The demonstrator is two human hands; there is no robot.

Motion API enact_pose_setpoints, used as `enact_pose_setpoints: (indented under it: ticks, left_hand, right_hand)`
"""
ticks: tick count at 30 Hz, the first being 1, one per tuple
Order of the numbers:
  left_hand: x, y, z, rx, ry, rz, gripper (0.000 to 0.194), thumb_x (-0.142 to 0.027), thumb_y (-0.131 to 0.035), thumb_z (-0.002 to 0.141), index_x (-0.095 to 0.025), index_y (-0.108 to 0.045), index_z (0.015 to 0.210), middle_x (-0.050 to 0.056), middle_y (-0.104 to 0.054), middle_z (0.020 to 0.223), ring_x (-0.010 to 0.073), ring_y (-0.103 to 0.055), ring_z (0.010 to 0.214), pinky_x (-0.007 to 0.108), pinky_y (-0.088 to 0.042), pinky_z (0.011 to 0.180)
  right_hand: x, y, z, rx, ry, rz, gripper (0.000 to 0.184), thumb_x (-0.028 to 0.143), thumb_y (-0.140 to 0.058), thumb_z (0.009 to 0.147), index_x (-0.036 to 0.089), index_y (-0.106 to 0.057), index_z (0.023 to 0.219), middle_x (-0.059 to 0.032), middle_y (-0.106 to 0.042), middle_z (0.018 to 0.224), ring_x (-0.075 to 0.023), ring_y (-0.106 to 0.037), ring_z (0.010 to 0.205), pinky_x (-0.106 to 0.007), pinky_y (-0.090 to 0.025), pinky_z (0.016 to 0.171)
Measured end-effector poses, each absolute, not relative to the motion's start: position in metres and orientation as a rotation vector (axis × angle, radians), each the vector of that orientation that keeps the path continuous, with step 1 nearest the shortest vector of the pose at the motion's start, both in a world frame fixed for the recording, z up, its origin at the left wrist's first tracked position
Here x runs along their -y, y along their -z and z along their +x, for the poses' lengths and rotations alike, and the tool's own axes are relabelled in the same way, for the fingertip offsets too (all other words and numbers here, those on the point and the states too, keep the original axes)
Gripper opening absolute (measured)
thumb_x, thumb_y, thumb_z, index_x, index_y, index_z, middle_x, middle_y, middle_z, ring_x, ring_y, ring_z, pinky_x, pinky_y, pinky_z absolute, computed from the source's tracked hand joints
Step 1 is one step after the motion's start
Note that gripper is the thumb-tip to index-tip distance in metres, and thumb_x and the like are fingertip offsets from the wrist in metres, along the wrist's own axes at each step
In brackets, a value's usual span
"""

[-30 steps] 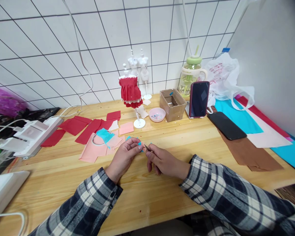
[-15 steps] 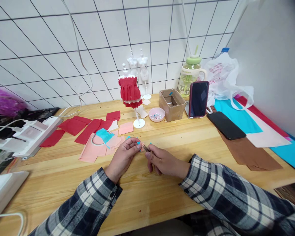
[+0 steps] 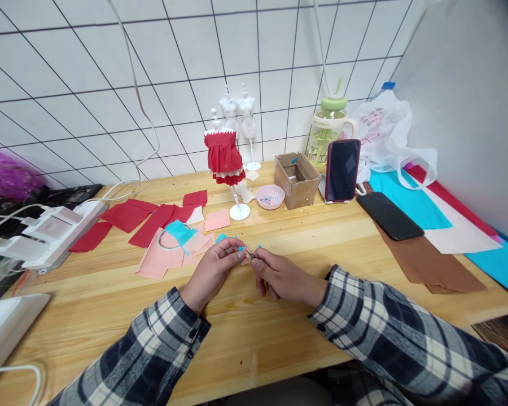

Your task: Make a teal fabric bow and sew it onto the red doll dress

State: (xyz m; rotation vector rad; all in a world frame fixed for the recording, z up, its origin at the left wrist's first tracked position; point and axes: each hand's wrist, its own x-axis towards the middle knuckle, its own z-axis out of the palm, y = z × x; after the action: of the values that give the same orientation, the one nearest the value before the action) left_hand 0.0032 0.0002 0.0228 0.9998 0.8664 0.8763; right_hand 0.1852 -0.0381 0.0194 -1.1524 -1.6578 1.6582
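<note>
Over the middle of the table, my left hand pinches a small pink and blue scrap between thumb and fingertips. It looks like thin crinkled paper or cloth. My right hand is closed round a small metal tool that looks like small scissors; most of it is hidden in the fist. The tip of the tool meets the scrap, and both hands nearly touch. Just behind the left fingers lies a loose blue piece. A white mini dress form wearing a ruffled red dress stands beyond.
Red pieces and pink sheets lie to the left, near a power strip. Behind are a pink bowl of beads, a cardboard box and an upright phone. Another phone rests on brown sheets at right.
The tool's tips, apart before, now look closer together at the scrap, which has turned slightly. Both hands stay almost in place.
</note>
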Motion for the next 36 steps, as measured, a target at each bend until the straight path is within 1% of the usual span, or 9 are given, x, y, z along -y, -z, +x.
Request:
enact_pose_setpoints:
  ticks: [6, 14, 24, 28, 33, 36]
  left_hand:
    - [-0.0002, -0.0222, 0.0025, -0.845, -0.870, 0.972, 0.028, -0.024, -0.080, 0.069, -0.016, -0.063, 0.090, 0.001, -0.069, 0.079, 0.0110, -0.061, 0.073, 0.023, -0.046, 0.072]
    - [-0.0005, -0.0230, 0.0029, -0.837, -0.862, 0.992, 0.027, -0.023, -0.080, 0.070, -0.015, -0.063, 0.090, 0.001, -0.069, 0.077, 0.0112, -0.061, 0.072, 0.023, -0.046, 0.073]
    - [-0.0007, -0.0208, 0.0023, -0.860, -0.879, 0.970, 0.029, -0.024, -0.081, 0.069, -0.016, -0.065, 0.091, 0.000, -0.068, 0.076, 0.0107, -0.061, 0.072, 0.023, -0.046, 0.073]
    - [-0.0020, -0.0201, 0.0025, -0.857, -0.882, 0.958, 0.026, -0.024, -0.081, 0.069, -0.014, -0.065, 0.087, 0.000, -0.068, 0.072, 0.0107, -0.061, 0.070, 0.022, -0.046, 0.073]
    - [-0.0020, -0.0202, 0.0019, -0.837, -0.872, 0.952, 0.024, -0.023, -0.080, 0.070, -0.015, -0.066, 0.087, 0.001, -0.070, 0.074, 0.0116, -0.062, 0.071, 0.023, -0.047, 0.073]
    - [-0.0019, -0.0214, 0.0021, -0.830, -0.859, 0.956, 0.023, -0.022, -0.081, 0.069, -0.014, -0.066, 0.085, 0.002, -0.070, 0.074, 0.0120, -0.063, 0.070, 0.024, -0.047, 0.073]
  right_hand:
    - [0.0396, -0.0238, 0.1859, 1.715, -1.559, -1.173, 0.027, 0.045, -0.034, 0.099, 0.021, -0.044, 0.093, 0.0072, -0.050, 0.056, -0.0061, -0.042, 0.041, -0.018, -0.034, 0.043]
    - [0.0392, -0.0254, 0.1855, 1.722, -1.558, -1.193, 0.027, 0.045, -0.033, 0.099, 0.021, -0.043, 0.091, 0.0071, -0.052, 0.058, -0.0064, -0.043, 0.042, -0.019, -0.034, 0.045]
    - [0.0382, -0.0279, 0.1852, 1.762, -1.498, -1.195, 0.024, 0.039, -0.034, 0.100, 0.021, -0.043, 0.088, 0.0079, -0.050, 0.056, -0.0065, -0.042, 0.044, -0.021, -0.035, 0.051]
    - [0.0376, -0.0278, 0.1862, 1.772, -1.474, -1.204, 0.027, 0.043, -0.034, 0.100, 0.021, -0.042, 0.086, 0.0074, -0.050, 0.056, -0.0077, -0.044, 0.047, -0.022, -0.035, 0.052]
    - [0.0374, -0.0273, 0.1889, 1.772, -1.437, -1.227, 0.034, 0.051, -0.036, 0.098, 0.021, -0.044, 0.085, 0.0060, -0.050, 0.058, -0.0095, -0.046, 0.052, -0.023, -0.035, 0.053]
    - [0.0368, -0.0289, 0.1901, 1.786, -1.420, -1.247, 0.036, 0.054, -0.035, 0.097, 0.021, -0.045, 0.086, 0.0054, -0.050, 0.060, -0.0101, -0.047, 0.055, -0.024, -0.035, 0.055]
